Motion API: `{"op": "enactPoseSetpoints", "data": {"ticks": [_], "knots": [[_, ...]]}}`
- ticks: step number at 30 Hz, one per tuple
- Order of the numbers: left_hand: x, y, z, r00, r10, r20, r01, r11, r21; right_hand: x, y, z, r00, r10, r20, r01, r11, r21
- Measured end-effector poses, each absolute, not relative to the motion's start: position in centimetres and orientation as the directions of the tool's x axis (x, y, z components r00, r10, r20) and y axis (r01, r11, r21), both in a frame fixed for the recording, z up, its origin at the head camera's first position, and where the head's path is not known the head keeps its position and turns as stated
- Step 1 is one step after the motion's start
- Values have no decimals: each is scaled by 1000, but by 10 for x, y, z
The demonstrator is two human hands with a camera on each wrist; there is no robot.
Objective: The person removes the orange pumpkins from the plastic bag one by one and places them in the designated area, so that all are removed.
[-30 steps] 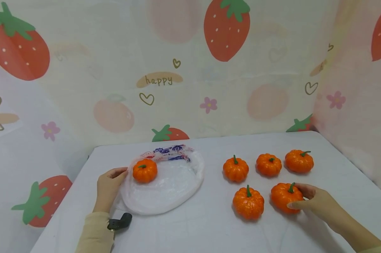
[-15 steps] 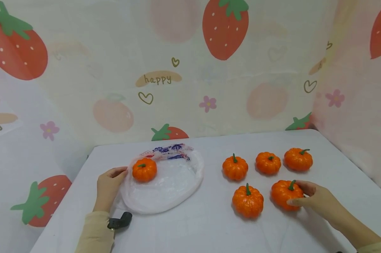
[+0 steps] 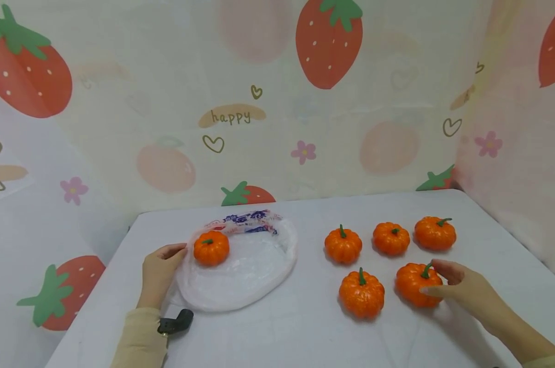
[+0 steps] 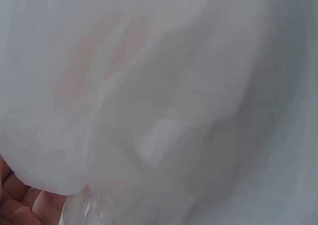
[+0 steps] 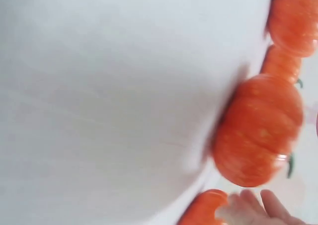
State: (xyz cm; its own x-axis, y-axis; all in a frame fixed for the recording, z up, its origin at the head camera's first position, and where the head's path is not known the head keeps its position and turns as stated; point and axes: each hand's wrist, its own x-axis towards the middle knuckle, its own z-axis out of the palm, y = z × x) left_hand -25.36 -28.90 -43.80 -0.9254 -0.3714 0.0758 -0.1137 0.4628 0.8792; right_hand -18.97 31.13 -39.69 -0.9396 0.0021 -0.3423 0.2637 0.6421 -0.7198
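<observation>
My left hand [image 3: 159, 271] pinches the left edge of a thin white plastic bag [image 3: 254, 286], which lies spread with its mouth wide. One small orange pumpkin [image 3: 211, 248] with a green stem sits inside it. In the left wrist view the bag [image 4: 149, 111] fills the picture, with curled fingers [image 4: 25, 205] at the lower left. My right hand [image 3: 472, 299] is at the right side of the front-right pumpkin [image 3: 415, 286], thumb before it and fingers by its stem. The right wrist view shows relaxed fingers [image 5: 256, 207] just beside that pumpkin [image 5: 258, 130].
Another pumpkin [image 3: 362, 295] stands to the left of the one by my right hand. Behind them, three more pumpkins form a row, left [image 3: 343, 245], middle [image 3: 391, 238] and right [image 3: 435, 234]. The white-covered table [image 3: 277, 337] backs onto a strawberry-print curtain [image 3: 277, 153].
My right hand has shifted slightly right and up against the front-right pumpkin, its fingertips now a little looser by the stem. The left hand and bag stay where they were.
</observation>
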Motion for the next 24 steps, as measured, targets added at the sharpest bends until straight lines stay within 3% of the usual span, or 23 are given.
{"op": "enactPoseSetpoints", "data": {"ticks": [10, 24], "knots": [[-252, -289, -433, -925, -374, 67, -120, 455, 882, -188, 287, -355, -985, 23, -171, 145, 645, -750], [-255, -289, -436, -924, -377, 66, -128, 466, 875, -204, 187, -330, -985, -168, -26, -41, 382, -923]]}}
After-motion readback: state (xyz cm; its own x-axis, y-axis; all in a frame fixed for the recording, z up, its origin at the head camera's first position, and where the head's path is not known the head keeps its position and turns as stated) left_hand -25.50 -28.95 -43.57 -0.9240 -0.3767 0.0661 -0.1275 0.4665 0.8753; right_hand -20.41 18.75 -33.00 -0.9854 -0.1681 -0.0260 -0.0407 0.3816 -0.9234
